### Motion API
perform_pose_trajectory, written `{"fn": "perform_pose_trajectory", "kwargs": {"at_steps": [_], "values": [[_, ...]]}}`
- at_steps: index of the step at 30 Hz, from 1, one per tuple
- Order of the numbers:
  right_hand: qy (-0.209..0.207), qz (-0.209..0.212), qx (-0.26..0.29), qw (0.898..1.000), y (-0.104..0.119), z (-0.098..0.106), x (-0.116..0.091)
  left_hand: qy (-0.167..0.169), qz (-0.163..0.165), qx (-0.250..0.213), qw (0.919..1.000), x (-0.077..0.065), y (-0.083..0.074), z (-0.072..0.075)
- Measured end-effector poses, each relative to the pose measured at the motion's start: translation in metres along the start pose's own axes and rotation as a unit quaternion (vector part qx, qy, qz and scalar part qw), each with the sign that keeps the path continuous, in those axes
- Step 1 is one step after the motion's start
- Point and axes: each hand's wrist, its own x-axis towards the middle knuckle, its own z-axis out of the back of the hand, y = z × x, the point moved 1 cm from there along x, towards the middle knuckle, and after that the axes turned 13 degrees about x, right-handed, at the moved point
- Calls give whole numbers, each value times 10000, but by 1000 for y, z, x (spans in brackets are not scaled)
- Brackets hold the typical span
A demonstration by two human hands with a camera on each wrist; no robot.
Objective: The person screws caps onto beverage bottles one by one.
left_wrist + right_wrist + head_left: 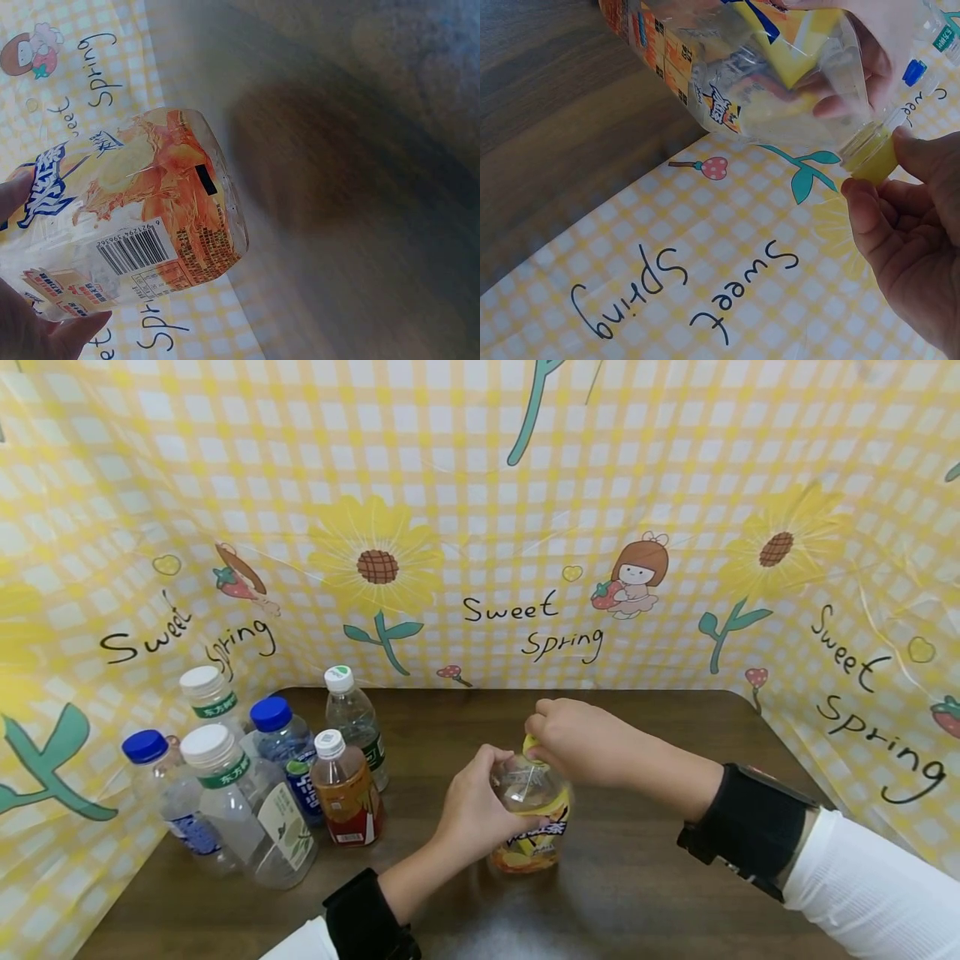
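A clear plastic drink bottle [525,857] with a yellow and orange label stands upright near the middle of the table. My left hand [471,806] grips its body from the left, thumb across the label. In the left wrist view the printed label [150,202] and barcode face the camera, with the left fingers at the frame's edge. At the bottle's neck, my right hand [581,739] pinches the yellow cap [877,156] between thumb and fingers. The right wrist view shows the cap at the mouth of the neck. Through the clear wall, left fingers show behind the bottle.
Several capped bottles stand in a group at the left: a white-capped one [255,822], blue-capped ones [197,827], a small one with an orange-red label [348,802], and a clear one [352,718] at the back. A yellow checked cloth [480,527] hangs around the brown table [637,877].
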Motion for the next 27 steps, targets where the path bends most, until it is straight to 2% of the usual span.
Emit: {"fn": "perform_pose_trajectory", "kwargs": {"at_steps": [5, 8, 12, 16, 21, 27], "values": [[-41, -26, -59, 10000, -2, 0, 2, -36, 52, 49, 10000, 2, 1, 0], [-146, 67, 167, 9997, -3, 0, 1, -48, 63, 90, 9999, 2, 1, 0], [-503, 164, 661, 9964, -7, 1, -3, -126, -54, 56, 9999, 2, -2, 1], [-811, -33, 1101, 9906, -10, 0, -10, -183, -207, -56, 9996, 2, -4, 1], [-1152, -454, 1487, 9811, -17, -5, -24, -192, -194, -73, 9996, 1, -2, 2], [-1882, -689, 1727, 9644, -33, -26, -51, -334, -174, 9, 9993, 2, 2, 4]]}}
